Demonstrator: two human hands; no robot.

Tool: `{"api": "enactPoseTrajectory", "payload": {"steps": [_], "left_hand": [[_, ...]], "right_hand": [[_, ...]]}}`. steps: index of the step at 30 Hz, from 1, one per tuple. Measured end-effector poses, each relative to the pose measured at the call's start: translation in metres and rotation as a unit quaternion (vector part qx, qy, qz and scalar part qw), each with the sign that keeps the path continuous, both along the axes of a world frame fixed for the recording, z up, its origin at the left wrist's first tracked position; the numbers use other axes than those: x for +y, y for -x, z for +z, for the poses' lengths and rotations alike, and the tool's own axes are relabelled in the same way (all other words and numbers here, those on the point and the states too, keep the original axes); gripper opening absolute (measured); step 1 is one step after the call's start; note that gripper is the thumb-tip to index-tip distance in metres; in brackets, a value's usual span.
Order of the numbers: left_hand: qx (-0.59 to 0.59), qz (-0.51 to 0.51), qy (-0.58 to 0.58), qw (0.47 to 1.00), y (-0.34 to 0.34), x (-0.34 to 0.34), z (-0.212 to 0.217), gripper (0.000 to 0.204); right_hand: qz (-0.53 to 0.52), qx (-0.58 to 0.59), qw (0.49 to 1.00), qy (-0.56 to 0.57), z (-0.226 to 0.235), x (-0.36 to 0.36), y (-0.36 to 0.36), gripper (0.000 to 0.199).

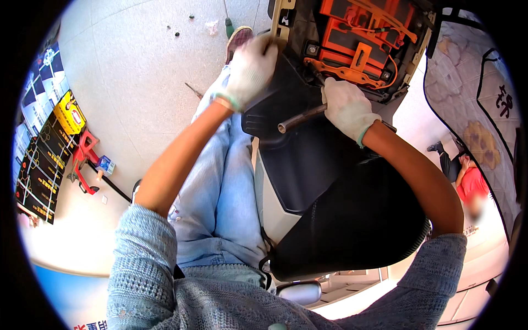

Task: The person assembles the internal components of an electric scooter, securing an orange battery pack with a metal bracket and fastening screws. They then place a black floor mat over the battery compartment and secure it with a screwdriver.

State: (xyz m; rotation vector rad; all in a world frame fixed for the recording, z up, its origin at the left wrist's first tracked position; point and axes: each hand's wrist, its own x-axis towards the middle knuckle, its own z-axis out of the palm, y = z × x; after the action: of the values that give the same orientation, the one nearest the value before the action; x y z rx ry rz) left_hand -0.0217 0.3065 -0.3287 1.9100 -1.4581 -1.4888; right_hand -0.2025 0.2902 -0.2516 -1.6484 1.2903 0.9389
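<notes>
Both hands wear white knit gloves. My left hand [250, 69] grips the edge of a black plastic scooter panel [286, 104] beside a beige frame edge [282, 19]. My right hand [346, 107] is closed on a dark metal socket wrench [301, 119], whose tube end points down-left. The wrench shaft reaches up toward the open compartment with orange parts and wiring [360, 38]. The black scooter seat [352, 220] lies under my right forearm.
My legs in blue jeans [220, 181] stand left of the scooter. A red stand [82, 157] and dark signboards [44, 159] sit at far left. Small bolts and a screwdriver [228, 25] lie on the pale tiled floor. Another person in red [470, 184] crouches at right.
</notes>
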Motion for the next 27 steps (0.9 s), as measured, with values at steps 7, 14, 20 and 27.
{"api": "enactPoseTrajectory", "payload": {"steps": [7, 14, 20, 27], "left_hand": [[0.305, 0.141, -0.284, 0.898, 0.059, 0.059, 0.021, 0.035], [0.424, 0.418, -0.358, 0.719, 0.102, 0.051, -0.007, 0.035], [0.167, -0.05, 0.059, 0.983, 0.087, 0.066, -0.034, 0.03], [0.424, 0.205, -0.327, 0.819, 0.081, 0.045, -0.01, 0.022]], "right_hand": [[0.011, -0.018, 0.999, 0.04, -0.006, -0.001, -0.002, 0.015], [0.002, -0.025, 1.0, 0.012, 0.008, -0.019, -0.016, 0.018], [0.075, 0.015, 0.995, 0.065, -0.005, 0.002, -0.01, 0.014], [-0.124, -0.049, 0.977, 0.165, -0.032, 0.025, 0.007, 0.018]]}}
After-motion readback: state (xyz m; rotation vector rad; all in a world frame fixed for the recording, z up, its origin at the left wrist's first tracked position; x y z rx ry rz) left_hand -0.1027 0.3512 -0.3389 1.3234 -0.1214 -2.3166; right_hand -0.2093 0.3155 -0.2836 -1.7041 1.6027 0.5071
